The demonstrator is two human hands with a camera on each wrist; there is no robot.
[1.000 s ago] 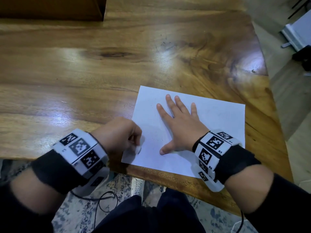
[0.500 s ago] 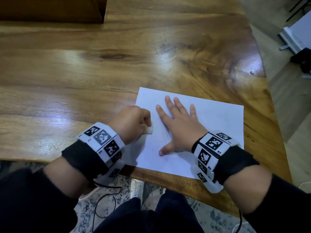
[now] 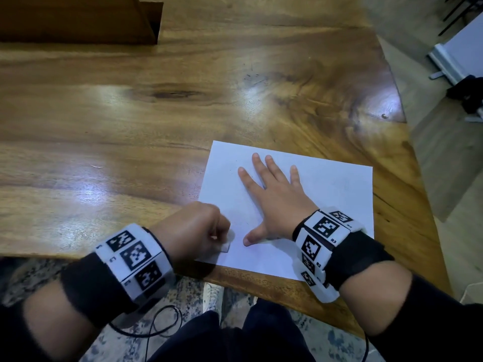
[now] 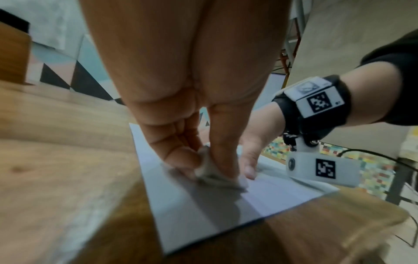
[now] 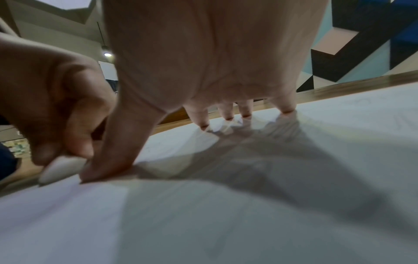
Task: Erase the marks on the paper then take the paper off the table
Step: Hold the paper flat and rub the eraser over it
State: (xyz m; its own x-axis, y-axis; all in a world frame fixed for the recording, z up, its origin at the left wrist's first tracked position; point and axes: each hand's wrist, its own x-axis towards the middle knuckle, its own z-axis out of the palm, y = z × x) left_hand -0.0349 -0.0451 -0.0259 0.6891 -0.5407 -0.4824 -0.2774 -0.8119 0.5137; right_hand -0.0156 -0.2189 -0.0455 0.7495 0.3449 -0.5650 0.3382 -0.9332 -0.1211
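A white sheet of paper (image 3: 326,194) lies near the front right edge of the wooden table (image 3: 130,126). My right hand (image 3: 271,194) lies flat on the sheet with fingers spread, pressing it down. My left hand (image 3: 198,231) pinches a small white eraser (image 3: 226,247) and holds it against the paper's near left corner, just left of my right thumb. The left wrist view shows the eraser (image 4: 217,171) between thumb and fingers on the paper (image 4: 226,205). In the right wrist view the eraser (image 5: 59,168) is blurred beside my right thumb. Only faint marks show on the sheet.
A dark wooden box or stand (image 3: 78,19) sits at the table's far left. The table's front edge (image 3: 261,283) runs just under the paper, with my legs and a cable (image 3: 156,325) below. Floor and equipment (image 3: 465,61) lie beyond the right edge.
My left hand with the eraser moved up the paper's left side, then came back down to the near left corner. The right hand has stayed flat on the sheet.
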